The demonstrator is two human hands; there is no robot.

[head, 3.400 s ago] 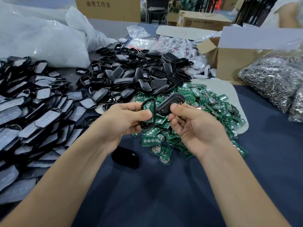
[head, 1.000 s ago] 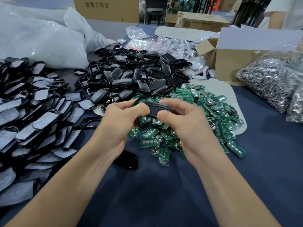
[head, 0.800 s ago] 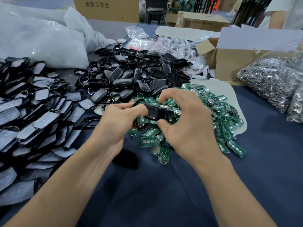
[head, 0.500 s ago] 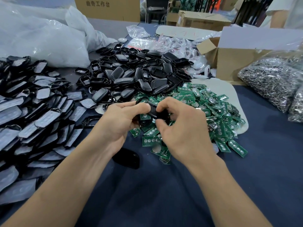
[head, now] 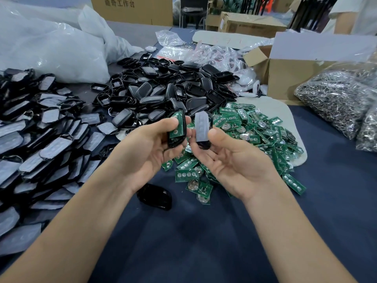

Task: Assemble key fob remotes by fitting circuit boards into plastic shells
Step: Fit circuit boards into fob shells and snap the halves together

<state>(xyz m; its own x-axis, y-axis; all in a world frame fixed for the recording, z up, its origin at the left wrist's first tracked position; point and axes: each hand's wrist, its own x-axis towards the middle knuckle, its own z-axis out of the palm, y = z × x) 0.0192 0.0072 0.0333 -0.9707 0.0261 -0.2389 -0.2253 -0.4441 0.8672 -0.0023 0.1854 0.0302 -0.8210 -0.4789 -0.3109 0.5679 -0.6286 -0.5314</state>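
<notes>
Black plastic shell half with a green circuit board seated in it stands nearly upright in my left hand; my thumb lies on the board's face near its top and my fingers curl round the back, so that hand is clamped on the shell. My right hand pinches a second black shell half, lined with a grey rubber pad that faces me; the thumb presses its right edge and the fingers close behind it. Both halves are raised above the table, side by side and just apart, with a narrow gap between them.

Under and to the right of my hands lies a heap of green circuit boards, spilling over a pale foam sheet; beyond it, farther off, sits a heap of black shells. Rows of grey-padded shell halves fill the left side; one glossy black shell lies alone on the dark blue cloth, near my left wrist. On the far right stand a brown cardboard box and a clear bag of metal rings; a white plastic sack is far left.
</notes>
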